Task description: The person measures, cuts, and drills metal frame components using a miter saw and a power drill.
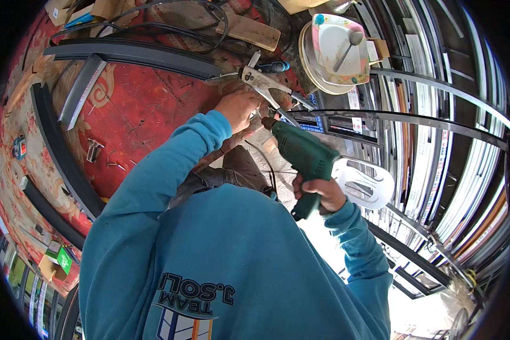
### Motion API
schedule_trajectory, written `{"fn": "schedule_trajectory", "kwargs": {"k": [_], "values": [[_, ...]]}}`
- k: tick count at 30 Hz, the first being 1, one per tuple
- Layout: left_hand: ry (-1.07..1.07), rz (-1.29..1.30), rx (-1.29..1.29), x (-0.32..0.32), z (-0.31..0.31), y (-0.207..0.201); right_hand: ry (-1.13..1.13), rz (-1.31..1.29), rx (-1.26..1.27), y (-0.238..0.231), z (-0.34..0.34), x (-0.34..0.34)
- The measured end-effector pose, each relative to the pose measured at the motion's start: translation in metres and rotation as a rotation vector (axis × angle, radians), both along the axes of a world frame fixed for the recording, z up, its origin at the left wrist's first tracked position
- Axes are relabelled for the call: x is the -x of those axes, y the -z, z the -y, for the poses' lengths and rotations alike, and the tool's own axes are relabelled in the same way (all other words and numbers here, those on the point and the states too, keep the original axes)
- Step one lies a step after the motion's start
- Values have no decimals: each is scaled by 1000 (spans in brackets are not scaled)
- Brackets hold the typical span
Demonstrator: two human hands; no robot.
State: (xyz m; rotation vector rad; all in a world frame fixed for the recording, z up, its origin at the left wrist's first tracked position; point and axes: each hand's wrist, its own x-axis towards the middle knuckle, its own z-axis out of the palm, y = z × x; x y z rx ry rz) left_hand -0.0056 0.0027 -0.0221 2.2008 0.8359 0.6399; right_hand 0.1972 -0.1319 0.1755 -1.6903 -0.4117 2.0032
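Note:
My right hand is wrapped round the handle of a dark green power drill, which tilts up and left. The drill's nose ends beside my left hand. That hand is closed, with its fingertips together near the drill's tip; what they pinch is too small to make out. Just beyond the left hand lies a hand riveter with pale metal handles spread apart. A screwdriver with a blue and black handle rests at its far side.
Dark metal profiles lie on the red patterned table cover, near a small metal fitting and a tape measure. Stacked plates with a spoon sit far right. A white plastic chair and racked profiles stand right.

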Motion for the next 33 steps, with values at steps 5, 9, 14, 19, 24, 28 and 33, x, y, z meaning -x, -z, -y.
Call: {"fn": "schedule_trajectory", "kwargs": {"k": [5,9,14,19,24,28,33], "values": [[46,-209,86,0,0,-2,-635,423,-256,-18,-20,-1],[55,-195,141,-1,-1,-6,565,-373,253,-2,-9,-5],[-4,-64,60,-4,0,1,12,51,-76,5,-3,-14],[-14,-22,-10,1,-1,5,-729,546,-349,-21,-20,18],[-20,-14,38,-1,0,4,-137,94,-66,-7,-13,-9],[-50,57,4,-4,1,5,-129,90,-64,-1,-4,-14],[-46,16,-34,-4,2,8,-531,435,-177,-22,-2,-4]]}}
